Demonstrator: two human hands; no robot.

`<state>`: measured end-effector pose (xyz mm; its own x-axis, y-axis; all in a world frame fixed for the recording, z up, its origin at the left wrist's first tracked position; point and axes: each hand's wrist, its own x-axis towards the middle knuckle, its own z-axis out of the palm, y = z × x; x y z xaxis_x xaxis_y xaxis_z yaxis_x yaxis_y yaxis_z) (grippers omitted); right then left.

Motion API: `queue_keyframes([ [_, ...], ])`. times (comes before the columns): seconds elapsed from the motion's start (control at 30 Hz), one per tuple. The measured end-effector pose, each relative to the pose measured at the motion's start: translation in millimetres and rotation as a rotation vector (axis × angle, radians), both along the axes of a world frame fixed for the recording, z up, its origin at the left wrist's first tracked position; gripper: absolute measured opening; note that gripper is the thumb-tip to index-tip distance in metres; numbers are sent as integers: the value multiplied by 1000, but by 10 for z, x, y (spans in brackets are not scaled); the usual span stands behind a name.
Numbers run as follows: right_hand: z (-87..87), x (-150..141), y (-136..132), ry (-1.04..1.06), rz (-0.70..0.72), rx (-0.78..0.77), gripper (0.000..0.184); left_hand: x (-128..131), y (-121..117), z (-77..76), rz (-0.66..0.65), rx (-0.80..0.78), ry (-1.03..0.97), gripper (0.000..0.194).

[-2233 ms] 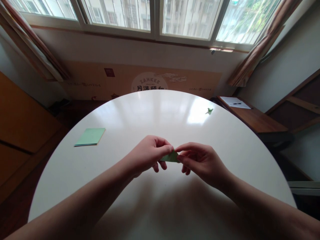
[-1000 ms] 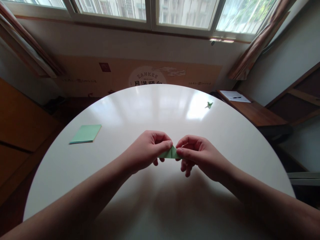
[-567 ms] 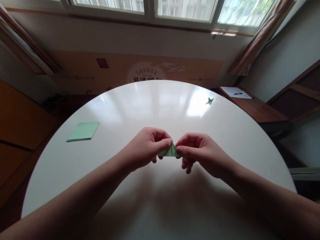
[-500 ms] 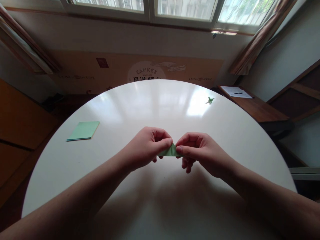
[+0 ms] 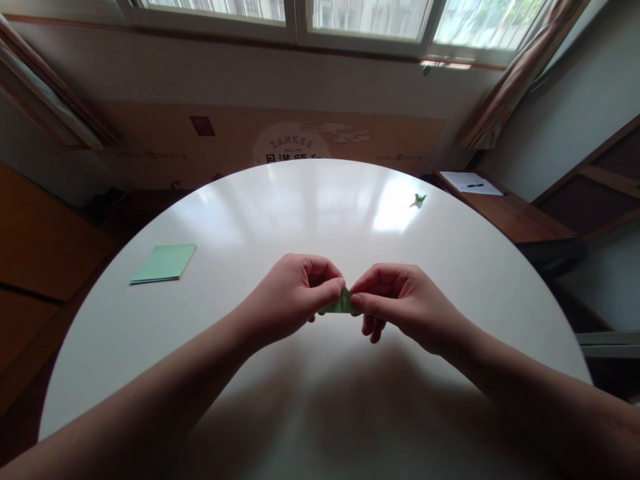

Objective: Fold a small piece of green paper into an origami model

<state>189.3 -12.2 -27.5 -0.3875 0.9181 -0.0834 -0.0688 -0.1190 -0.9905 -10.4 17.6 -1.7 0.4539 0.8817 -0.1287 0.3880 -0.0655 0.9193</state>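
Between my two hands is a small piece of folded green paper, held above the white table. My left hand pinches its left side, thumb on top and fingers behind. On the other side, my right hand grips it between thumb and index finger, the lower fingers curled beneath. A crease runs down the middle of the paper; the fingertips cover most of its edges. Toward the far right of the table stands a small green folded paper figure.
A stack of light green square paper lies on the left of the round white table. Beyond the table's right edge, a wooden side table carries a white sheet with a pen. Windows are at the back.
My fingers have closed in a little over the green paper, so less of it shows. The right thumb has shifted slightly left. The view has moved only slightly.
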Motion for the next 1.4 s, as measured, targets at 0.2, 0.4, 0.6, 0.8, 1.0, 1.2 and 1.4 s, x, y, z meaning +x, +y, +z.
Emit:
queue_keyframes([
  [0.2, -3, 0, 11, -14, 10, 12, 20, 16, -43, 21, -5, 130, 26, 17],
  [0.4, -22, 3, 21, -35, -8, 33, 15, 43, -98, 8, -54, 328, 119, 17],
  [0.6, -19, -3, 29, -51, -5, -13, 18, 46, -115, -19, -55, 431, 143, 18],
  [0.8, -28, -20, 51, -48, -10, -77, 21, 39, -108, -41, -53, 463, 166, 18],
  [1.0, -47, -37, 55, -86, -18, -89, 20, 60, -100, -50, -60, 473, 222, 19],
  [1.2, -39, -66, 52, -145, -21, -100, 15, 88, -105, -55, -56, 381, 166, 20],
  [1.4, 10, -48, 46, -145, 23, -161, 8, 67, -104, -42, -7, 341, 97, 20],
])
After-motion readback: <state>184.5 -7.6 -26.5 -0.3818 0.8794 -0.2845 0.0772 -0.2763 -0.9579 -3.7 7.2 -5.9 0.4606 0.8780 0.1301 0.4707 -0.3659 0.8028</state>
